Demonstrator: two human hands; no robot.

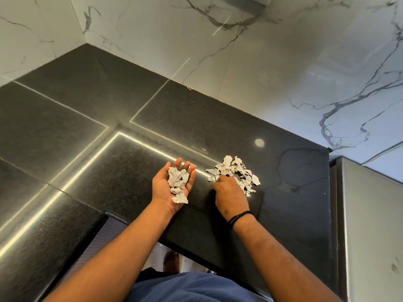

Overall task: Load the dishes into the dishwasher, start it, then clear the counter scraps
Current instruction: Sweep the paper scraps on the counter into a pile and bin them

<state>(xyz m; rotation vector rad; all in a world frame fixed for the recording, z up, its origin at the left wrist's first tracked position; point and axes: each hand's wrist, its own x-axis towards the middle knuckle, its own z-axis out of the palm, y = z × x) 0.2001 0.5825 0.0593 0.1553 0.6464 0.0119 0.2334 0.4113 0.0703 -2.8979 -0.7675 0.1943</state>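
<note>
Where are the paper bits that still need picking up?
In the head view, the loose paper scraps lie on the black counter, under the right hand.

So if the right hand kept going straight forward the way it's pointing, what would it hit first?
The right hand would likely run straight into the pile of paper scraps on the counter; its fingers already seem to touch the pile's near edge.

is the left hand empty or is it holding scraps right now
Holding scraps. The left hand lies palm up above the counter, fingers relaxed, with crumpled paper scraps heaped in the palm.
</note>
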